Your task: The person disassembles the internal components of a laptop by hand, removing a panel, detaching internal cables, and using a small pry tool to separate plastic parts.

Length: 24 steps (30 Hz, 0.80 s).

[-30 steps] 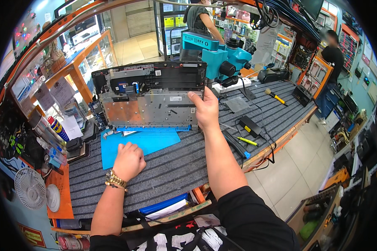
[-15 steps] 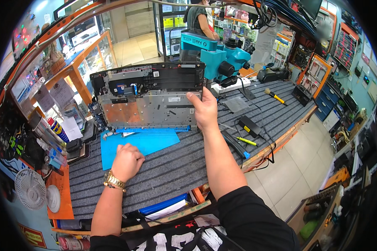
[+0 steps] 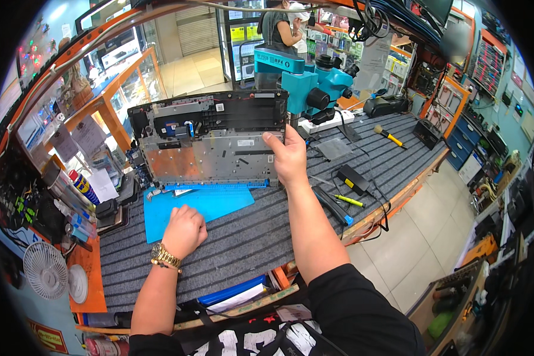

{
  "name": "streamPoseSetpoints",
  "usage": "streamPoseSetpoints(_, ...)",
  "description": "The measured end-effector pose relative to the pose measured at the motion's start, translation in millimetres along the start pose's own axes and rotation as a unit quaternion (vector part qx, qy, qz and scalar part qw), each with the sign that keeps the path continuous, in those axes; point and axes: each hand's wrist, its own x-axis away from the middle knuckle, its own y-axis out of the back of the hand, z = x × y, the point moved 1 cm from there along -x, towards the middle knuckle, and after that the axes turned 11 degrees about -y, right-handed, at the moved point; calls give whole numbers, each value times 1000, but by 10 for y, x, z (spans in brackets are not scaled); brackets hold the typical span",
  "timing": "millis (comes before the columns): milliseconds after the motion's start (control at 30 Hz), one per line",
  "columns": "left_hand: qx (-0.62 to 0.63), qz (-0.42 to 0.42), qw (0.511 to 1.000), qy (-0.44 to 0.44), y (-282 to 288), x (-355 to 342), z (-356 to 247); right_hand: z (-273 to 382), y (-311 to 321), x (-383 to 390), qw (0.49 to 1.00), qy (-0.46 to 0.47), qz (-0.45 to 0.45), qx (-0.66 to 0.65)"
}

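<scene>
My right hand (image 3: 291, 155) grips the right side of a dark laptop chassis panel (image 3: 210, 145), thumb on its inner face, holding it upright with metal plating, screws and a blue ribbon cable showing. My left hand (image 3: 184, 230) is curled closed at the lower edge of the blue mat (image 3: 160, 207), apart from the panel; what its fingers hold, if anything, is hidden. A small circuit board (image 3: 139, 169) is at the panel's left edge. A teal microscope (image 3: 317, 89) stands behind the panel's right side.
On the ribbed grey worktop (image 3: 255, 249) lie a brush (image 3: 388, 136), black adapter (image 3: 353, 181) and yellow-green pen (image 3: 348, 200). A white fan (image 3: 44, 270) and spray can (image 3: 83, 187) stand left. A person (image 3: 276, 29) stands beyond the bench, beside someone in white (image 3: 298, 35).
The panel and my right hand have shifted slightly left and down in view. The far person's arm has risen. The person in black at the right is no longer visible.
</scene>
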Motion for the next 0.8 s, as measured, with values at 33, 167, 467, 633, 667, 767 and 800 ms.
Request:
streamPoseSetpoints(33,-7,1,1000,0,-9,3,0,-1,0,2,1000,0,0,-1)
streamPoseSetpoints(167,-26,15,1000,-1,-33,10,9,4,-1,11,1000,2,1,4)
streamPoseSetpoints(467,-40,68,997,15,54,-45,-36,-13,43,-3,1000,-14,11,18)
streamPoseSetpoints(633,-36,43,998,-20,201,-74,-69,-40,77,-27,1000,-12,15,25)
streamPoseSetpoints(667,-38,56,998,-15,210,-73,-76,-42,77,-31,1000,-12,16,22)
streamPoseSetpoints(767,-26,59,998,-13,213,-62,-71,-36,59,-33,1000,-9,13,12)
streamPoseSetpoints(800,-15,53,998,-12,209,-53,-61,-32,50,-26,1000,-6,9,7)
